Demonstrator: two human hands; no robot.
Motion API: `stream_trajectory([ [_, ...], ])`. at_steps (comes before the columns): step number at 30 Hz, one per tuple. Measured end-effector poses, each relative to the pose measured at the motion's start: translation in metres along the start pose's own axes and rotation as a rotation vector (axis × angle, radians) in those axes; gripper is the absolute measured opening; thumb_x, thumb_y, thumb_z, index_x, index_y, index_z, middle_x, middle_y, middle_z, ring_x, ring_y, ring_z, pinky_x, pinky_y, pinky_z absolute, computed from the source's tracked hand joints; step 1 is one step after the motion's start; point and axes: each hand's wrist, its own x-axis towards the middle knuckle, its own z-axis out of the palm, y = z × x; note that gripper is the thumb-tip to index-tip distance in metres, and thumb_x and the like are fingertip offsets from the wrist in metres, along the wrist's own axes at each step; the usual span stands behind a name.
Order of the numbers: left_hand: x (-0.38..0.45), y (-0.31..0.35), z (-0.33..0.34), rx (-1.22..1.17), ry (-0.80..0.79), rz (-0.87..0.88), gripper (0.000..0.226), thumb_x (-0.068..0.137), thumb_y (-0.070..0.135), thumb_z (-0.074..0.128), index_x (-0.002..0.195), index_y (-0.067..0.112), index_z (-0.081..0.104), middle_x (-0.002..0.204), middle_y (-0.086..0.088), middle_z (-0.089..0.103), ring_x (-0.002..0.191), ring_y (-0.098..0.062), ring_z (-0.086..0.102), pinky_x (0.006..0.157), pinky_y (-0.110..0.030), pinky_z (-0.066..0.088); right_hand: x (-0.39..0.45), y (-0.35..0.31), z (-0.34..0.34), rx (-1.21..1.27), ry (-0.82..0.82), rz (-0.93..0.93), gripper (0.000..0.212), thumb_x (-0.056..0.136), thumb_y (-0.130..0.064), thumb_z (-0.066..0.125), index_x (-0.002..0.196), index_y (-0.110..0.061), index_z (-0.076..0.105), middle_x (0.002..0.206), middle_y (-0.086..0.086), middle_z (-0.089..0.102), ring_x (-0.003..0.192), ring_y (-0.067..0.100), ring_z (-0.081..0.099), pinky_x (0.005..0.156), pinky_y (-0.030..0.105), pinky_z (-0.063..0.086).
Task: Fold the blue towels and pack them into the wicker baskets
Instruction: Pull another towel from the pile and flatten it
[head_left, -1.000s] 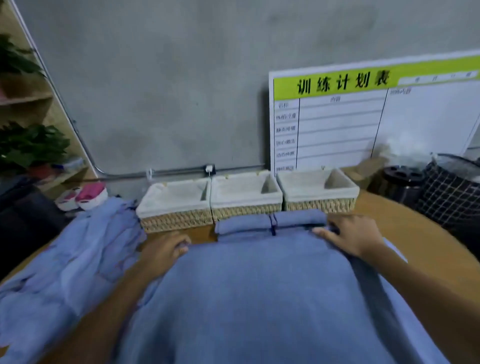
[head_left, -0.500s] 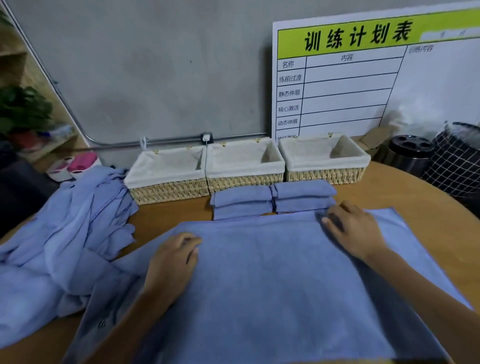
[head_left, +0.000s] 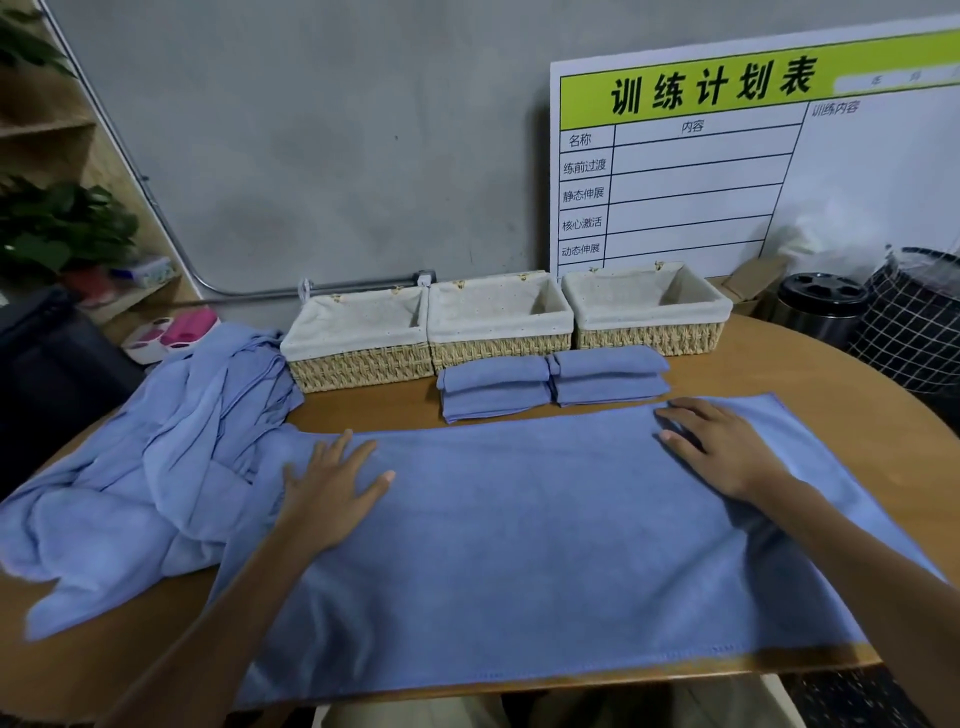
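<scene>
flat hands (head_left: 332, 483) pressing blue towel (head_left: 545, 545)

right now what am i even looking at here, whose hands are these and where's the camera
There is no machine here: a person wears a camera on the head, looking down at their own two hands. The left hand and right hand lie flat, fingers straight, pressing on a spread blue towel on a round wooden table; neither has a grip on anything. Behind the towel sit two stacks of folded towels, then three lined wicker baskets, with nothing visible inside them. A heap of unfolded towels lies to the left.
</scene>
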Motion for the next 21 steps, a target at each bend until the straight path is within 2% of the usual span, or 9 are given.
stream_trajectory([
  [3, -0.01, 0.015, 0.004, -0.017, 0.047, 0.019, 0.083, 0.087, 0.082, 0.017, 0.156, 0.036, 0.028, 0.168, 0.004, 0.013, 0.154, -0.021, 0.011, 0.118, -0.063, 0.014, 0.001, -0.002, -0.004, 0.024, 0.01, -0.007, 0.049, 0.098, -0.05, 0.043, 0.137, -0.025, 0.058, 0.148, 0.001, 0.049, 0.134, 0.025, 0.047, 0.11, 0.042, 0.038],
  [5, -0.014, 0.018, 0.007, 0.014, 0.014, 0.019, 0.098, 0.074, 0.084, 0.002, 0.158, 0.038, 0.02, 0.168, 0.005, 0.008, 0.154, -0.022, 0.006, 0.118, -0.062, 0.01, -0.001, -0.004, -0.005, 0.021, 0.003, -0.006, 0.048, 0.099, -0.048, 0.044, 0.139, -0.025, 0.056, 0.15, 0.001, 0.048, 0.135, 0.024, 0.045, 0.111, 0.041, 0.037],
  [7, -0.015, 0.016, 0.008, 0.049, -0.002, 0.017, 0.105, 0.066, 0.084, -0.006, 0.158, 0.039, 0.014, 0.168, 0.006, 0.004, 0.155, -0.023, 0.003, 0.118, -0.062, 0.009, -0.005, -0.005, -0.005, 0.024, -0.024, 0.018, 0.055, 0.097, -0.056, 0.036, 0.143, -0.03, 0.052, 0.154, -0.004, 0.043, 0.139, 0.021, 0.041, 0.113, 0.042, 0.034],
  [10, -0.013, 0.012, 0.007, 0.081, -0.025, 0.015, 0.112, 0.061, 0.09, -0.011, 0.159, 0.04, 0.009, 0.169, 0.007, -0.002, 0.155, -0.023, -0.002, 0.119, -0.063, 0.008, -0.004, -0.003, -0.009, -0.023, -0.143, 0.086, 0.064, 0.093, -0.067, 0.023, 0.151, -0.041, 0.034, 0.161, -0.013, 0.025, 0.149, 0.013, 0.023, 0.119, 0.047, 0.021],
  [13, -0.011, 0.015, 0.001, 0.101, -0.031, 0.021, 0.121, 0.053, 0.096, -0.018, 0.159, 0.042, 0.005, 0.168, 0.008, -0.009, 0.155, -0.026, -0.005, 0.117, -0.066, 0.009, -0.006, -0.011, -0.012, -0.066, -0.223, 0.157, 0.059, 0.099, -0.063, 0.023, 0.154, -0.044, 0.02, 0.165, -0.016, 0.01, 0.153, 0.015, 0.005, 0.121, 0.048, 0.01],
  [16, -0.013, 0.03, 0.001, 0.054, 0.038, 0.063, 0.113, 0.061, 0.094, -0.013, 0.159, 0.042, 0.006, 0.168, 0.009, -0.01, 0.155, -0.026, -0.006, 0.117, -0.066, 0.008, -0.013, -0.019, -0.009, -0.078, -0.17, 0.161, 0.057, 0.1, -0.061, 0.024, 0.155, -0.042, 0.021, 0.165, -0.015, 0.01, 0.153, 0.017, 0.004, 0.12, 0.048, 0.01],
  [19, -0.02, 0.035, 0.013, 0.057, -0.043, 0.051, 0.123, 0.05, 0.098, -0.023, 0.158, 0.045, 0.002, 0.168, 0.01, -0.011, 0.155, -0.026, -0.009, 0.117, -0.067, 0.002, -0.015, -0.021, -0.005, -0.106, -0.205, 0.155, 0.059, 0.1, -0.063, 0.022, 0.155, -0.044, 0.017, 0.165, -0.015, 0.006, 0.154, 0.016, 0.002, 0.12, 0.046, 0.009],
  [21, -0.019, 0.034, 0.016, 0.047, -0.059, 0.046, 0.118, 0.054, 0.098, -0.02, 0.157, 0.045, 0.002, 0.168, 0.009, -0.01, 0.155, -0.026, -0.009, 0.117, -0.066, -0.001, -0.01, -0.016, -0.003, -0.108, -0.212, 0.159, 0.058, 0.1, -0.063, 0.024, 0.155, -0.044, 0.019, 0.165, -0.016, 0.009, 0.153, 0.017, 0.004, 0.12, 0.046, 0.01],
])
